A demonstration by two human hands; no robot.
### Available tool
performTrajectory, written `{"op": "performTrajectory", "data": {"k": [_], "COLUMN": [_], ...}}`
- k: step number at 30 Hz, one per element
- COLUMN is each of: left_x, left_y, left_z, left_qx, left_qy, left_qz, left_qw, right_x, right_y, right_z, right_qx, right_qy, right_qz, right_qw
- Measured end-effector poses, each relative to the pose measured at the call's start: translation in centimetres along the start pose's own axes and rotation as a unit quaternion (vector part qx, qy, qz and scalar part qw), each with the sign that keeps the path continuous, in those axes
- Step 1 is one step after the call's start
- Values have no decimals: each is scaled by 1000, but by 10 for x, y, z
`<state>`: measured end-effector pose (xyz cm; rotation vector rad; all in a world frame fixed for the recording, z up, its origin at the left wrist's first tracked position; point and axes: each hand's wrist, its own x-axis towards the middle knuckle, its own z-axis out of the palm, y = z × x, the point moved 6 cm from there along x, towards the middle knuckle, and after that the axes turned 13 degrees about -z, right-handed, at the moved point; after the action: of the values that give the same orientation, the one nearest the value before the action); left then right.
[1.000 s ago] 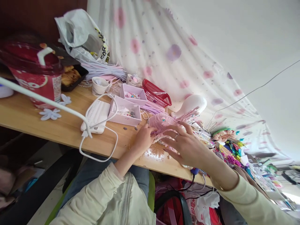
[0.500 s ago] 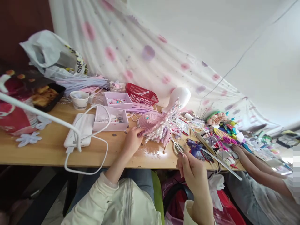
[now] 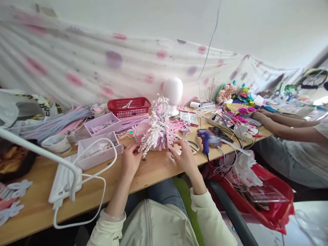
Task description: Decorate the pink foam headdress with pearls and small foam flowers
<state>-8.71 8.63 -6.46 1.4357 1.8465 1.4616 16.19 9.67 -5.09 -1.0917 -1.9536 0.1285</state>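
Note:
A pink headdress [image 3: 160, 128] with strings of white pearls, fuzzy leaf shapes and teal gems rests on the wooden table in front of me. My left hand [image 3: 131, 160] pinches its lower left edge between thumb and fingers. At the lower right edge, my right hand [image 3: 185, 156] has its fingertips closed on the headdress. Just beyond the right hand lie scissors [image 3: 193, 146], their handles toward the right. Behind the headdress stands a white mannequin head [image 3: 173, 89]. The underside of the headdress is hidden.
Two lilac boxes [image 3: 99, 159] with beads, a red basket [image 3: 129, 106] and a white power strip [image 3: 65, 179] with a looping cable are on the left. A blue glue gun [image 3: 204, 139] lies right. Farther right, another person's arms [image 3: 276, 124] reach over craft materials.
My right hand has left the scissors, which now lie on the table, and has come to the headdress. My view has turned right. The headdress's pearl sprays now point more upward and toward me.

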Motion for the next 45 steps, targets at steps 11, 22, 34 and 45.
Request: {"op": "performTrajectory", "data": {"k": [11,22,34,45], "left_x": [6,2,-17,-40], "left_y": [10,5,-24,-14], "left_z": [-6,-5,-37,-35], "left_qx": [22,19,-107,-39], "left_qy": [7,13,-92,29], "left_qz": [-30,-57,-142,-73], "left_qw": [999,998,980,996], "right_x": [-3,-13,-14,-12], "right_y": [-2,5,14,14], "right_z": [21,28,34,31], "right_qx": [85,115,130,160], "right_qy": [-44,-1,-33,-43], "right_qz": [-40,-34,-23,20], "right_qw": [995,993,991,986]}}
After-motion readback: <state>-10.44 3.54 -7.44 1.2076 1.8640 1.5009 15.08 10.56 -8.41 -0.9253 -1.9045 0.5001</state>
